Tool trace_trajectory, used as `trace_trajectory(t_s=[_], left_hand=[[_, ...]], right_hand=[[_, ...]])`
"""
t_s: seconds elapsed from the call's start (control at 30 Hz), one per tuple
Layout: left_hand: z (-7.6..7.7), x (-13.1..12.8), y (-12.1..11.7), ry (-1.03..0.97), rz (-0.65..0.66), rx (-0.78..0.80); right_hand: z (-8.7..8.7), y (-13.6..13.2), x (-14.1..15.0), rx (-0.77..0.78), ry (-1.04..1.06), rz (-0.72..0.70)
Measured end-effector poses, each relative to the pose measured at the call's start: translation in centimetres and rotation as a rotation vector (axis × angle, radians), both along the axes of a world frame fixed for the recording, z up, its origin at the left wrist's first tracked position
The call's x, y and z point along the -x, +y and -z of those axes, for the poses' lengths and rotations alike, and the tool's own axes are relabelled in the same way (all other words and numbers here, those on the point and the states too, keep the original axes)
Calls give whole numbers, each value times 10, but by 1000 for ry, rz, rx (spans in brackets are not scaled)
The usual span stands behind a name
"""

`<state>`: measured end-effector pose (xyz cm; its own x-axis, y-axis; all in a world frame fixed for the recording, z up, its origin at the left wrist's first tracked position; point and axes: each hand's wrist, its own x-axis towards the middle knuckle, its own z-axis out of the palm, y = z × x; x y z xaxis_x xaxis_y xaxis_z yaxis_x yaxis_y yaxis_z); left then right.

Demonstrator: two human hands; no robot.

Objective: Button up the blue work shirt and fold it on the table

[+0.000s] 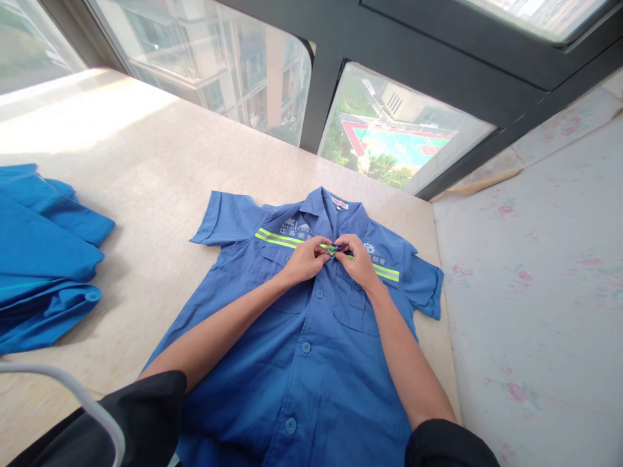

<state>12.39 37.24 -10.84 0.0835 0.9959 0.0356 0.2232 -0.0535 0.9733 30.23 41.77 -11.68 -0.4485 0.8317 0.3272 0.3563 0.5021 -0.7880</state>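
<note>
A blue short-sleeved work shirt (253,363) lies front up, its collar toward the window. Yellow-green reflective bands and white lettering cross its chest. My left hand (308,258) pinches the front placket at chest height, on the reflective band. Close beside it, my right hand (357,259) pinches the other edge of the placket, fingertips nearly meeting those of the left. Whatever small part lies between the fingers is hidden. Below the hands, several blue buttons run down the placket, among them one button (306,347) that sits fastened.
The shirt rests on a pale stone-like sill (160,149). At the left lies more folded blue clothing (43,240). A white cable (73,383) curves at the lower left. Dark window frames (413,71) stand behind, and a floral-papered wall (530,292) borders the right.
</note>
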Motion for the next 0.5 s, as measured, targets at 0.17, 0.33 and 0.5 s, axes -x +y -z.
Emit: trace_trajectory(t_s=[0.17, 0.33, 0.5], left_hand=[[2, 0, 3, -91, -5, 70], [1, 1, 5, -171, -3, 105], [1, 2, 6, -195, 2, 127]], right_hand=[[-3, -7, -1, -169, -37, 209], [-17, -20, 1, -301, -244, 198], [-22, -27, 5, -220, -329, 128]])
